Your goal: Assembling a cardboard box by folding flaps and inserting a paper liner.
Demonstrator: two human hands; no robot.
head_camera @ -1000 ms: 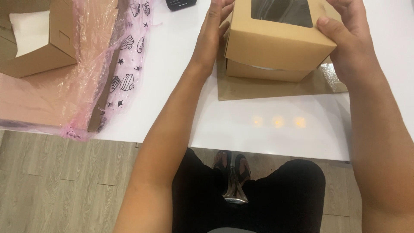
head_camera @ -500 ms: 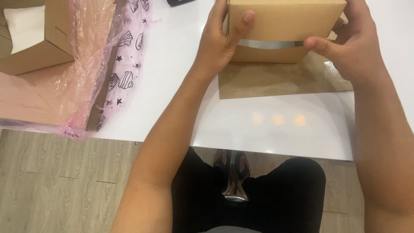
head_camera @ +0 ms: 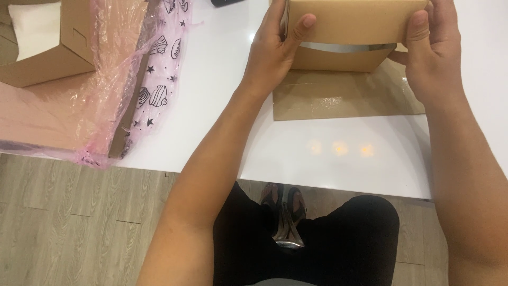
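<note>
A brown cardboard box (head_camera: 354, 24) is held up over the white table (head_camera: 328, 159), its plain side toward me and a gap showing under its lid. My left hand (head_camera: 275, 50) grips its left end with the thumb on the front face. At the right end, my right hand (head_camera: 431, 53) clasps it the same way. Under the box lies a flat brown cardboard sheet (head_camera: 344, 98) on the table.
At the left, a pink plastic bag (head_camera: 106, 95) with black printed figures holds flat cardboard. An open brown box (head_camera: 58, 47) with something white inside sits on it. A dark object (head_camera: 225, 2) lies at the table's far edge. Wood floor lies below.
The box has been tipped: its windowed top, seen a second ago, has turned away and a plain side now faces me. Both hands shifted their grip with it.
</note>
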